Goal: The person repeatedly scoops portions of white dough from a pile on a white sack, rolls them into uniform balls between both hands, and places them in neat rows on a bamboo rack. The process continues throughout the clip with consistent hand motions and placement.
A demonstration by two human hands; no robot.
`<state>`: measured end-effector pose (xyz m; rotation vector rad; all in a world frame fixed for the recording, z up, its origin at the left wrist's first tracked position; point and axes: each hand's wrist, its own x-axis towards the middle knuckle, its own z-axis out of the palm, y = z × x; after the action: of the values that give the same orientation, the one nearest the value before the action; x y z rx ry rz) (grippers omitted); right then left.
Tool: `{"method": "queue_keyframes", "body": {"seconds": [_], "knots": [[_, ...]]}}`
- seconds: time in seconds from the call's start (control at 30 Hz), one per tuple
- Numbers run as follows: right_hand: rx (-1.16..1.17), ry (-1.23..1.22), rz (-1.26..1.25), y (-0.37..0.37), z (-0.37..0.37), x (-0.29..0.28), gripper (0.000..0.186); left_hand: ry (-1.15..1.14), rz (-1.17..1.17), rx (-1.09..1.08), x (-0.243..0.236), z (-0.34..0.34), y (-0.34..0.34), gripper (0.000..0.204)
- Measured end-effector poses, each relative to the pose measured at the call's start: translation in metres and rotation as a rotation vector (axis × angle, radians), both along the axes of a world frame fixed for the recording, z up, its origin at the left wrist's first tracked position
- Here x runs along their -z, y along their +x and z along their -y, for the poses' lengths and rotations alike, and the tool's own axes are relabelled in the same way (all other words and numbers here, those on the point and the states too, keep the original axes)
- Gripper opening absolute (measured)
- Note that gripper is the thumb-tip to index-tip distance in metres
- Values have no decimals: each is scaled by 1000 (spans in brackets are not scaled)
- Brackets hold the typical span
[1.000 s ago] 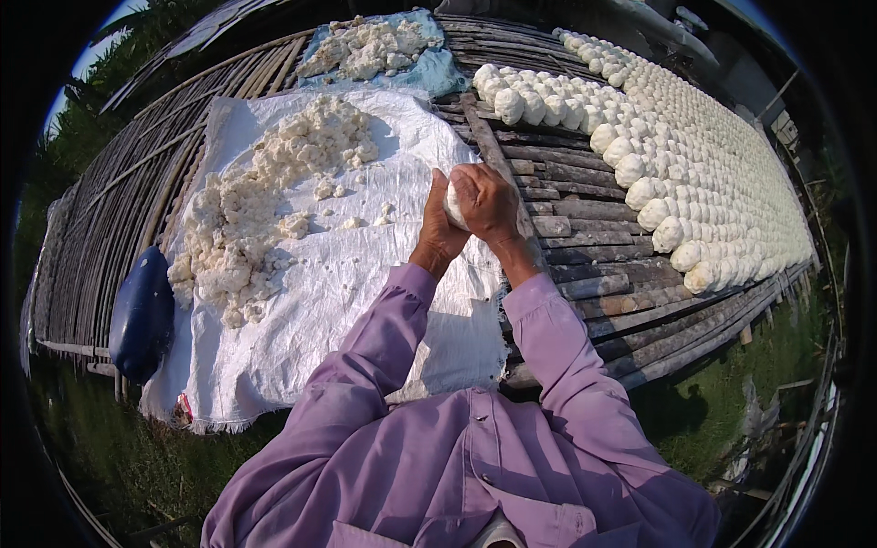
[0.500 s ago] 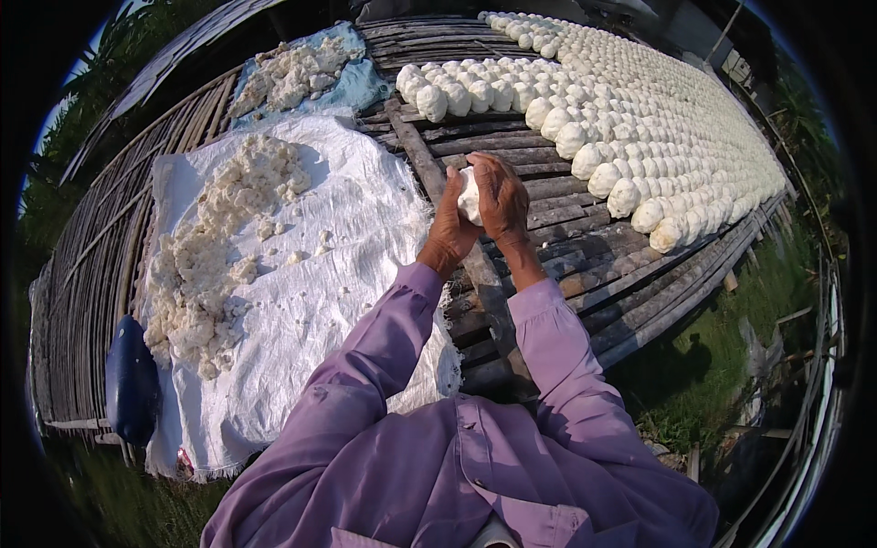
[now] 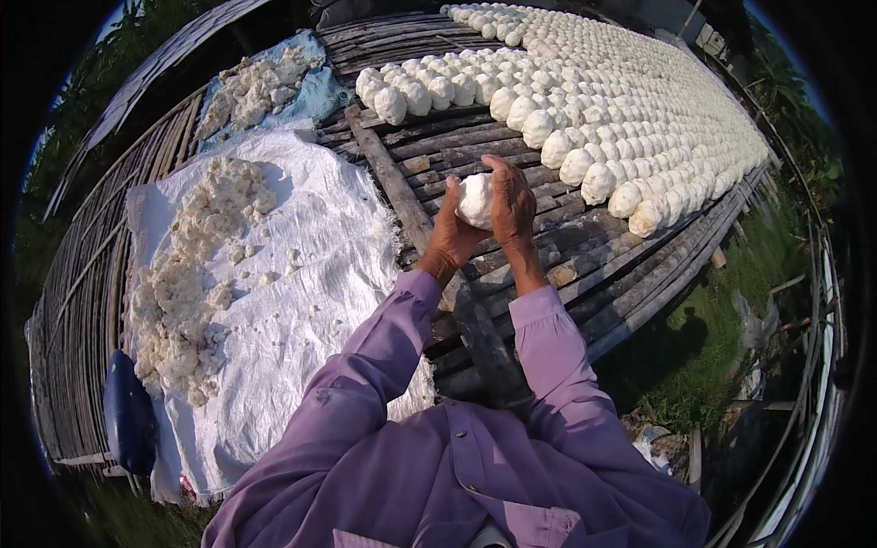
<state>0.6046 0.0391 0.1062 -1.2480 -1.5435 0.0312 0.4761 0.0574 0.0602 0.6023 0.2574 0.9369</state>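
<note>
Setting: outdoors in sun, on a raised platform of weathered wooden slats (image 3: 585,265) that curve with the lens, with grass (image 3: 703,356) below its right edge.
Left hand: the left hand (image 3: 454,233) cups a white lump (image 3: 476,201) from below and from the left, fingers curled against it.
Right hand: the right hand (image 3: 512,203) presses on the lump's right side, fingers arched over its top; the two hands close around it together.
Lump position: held in the air above the bare slats, just short of the nearest rows of formed balls, between the sheet and those rows.
Hidden: most of the lump is covered by palms and fingers, so its full shape cannot be told; both forearms are in purple sleeves (image 3: 365,365).
Hard to make out: a dark blue object (image 3: 128,420) lies at the lower left edge of the sheet; its kind is unclear.
White sheet: a woven white sheet (image 3: 311,274) spread on the slats carries a loose crumbly white mass (image 3: 192,265) along its left side, with scattered bits beside it.
Blue sheet: a pale blue sheet (image 3: 324,91) farther back bears a smaller crumbly pile (image 3: 251,87).
Rows: many rounded white balls (image 3: 603,119) sit in close rows across the platform's far right, running out to the rim of the view.
</note>
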Motion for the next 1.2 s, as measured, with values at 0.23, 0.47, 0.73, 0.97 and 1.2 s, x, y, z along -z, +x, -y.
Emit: {"method": "queue_keyframes", "body": {"seconds": [0.23, 0.47, 0.73, 0.97, 1.2], "knots": [[-157, -174, -599, 19, 1, 16, 83, -152, 45, -68, 3, -4, 16, 100], [89, -39, -249, 27, 7, 2, 84, -173, 57, -68, 1, -6, 37, 84], [-211, -187, -815, 41, -7, 9, 103, -125, 30, 9, 5, -13, 33, 108], [32, -116, -174, 42, 3, -4, 86, -223, 91, -21, -5, -17, 53, 91], [72, -26, -747, 53, -8, 10, 91, -167, 29, 0, -11, -15, 64, 97]]}}
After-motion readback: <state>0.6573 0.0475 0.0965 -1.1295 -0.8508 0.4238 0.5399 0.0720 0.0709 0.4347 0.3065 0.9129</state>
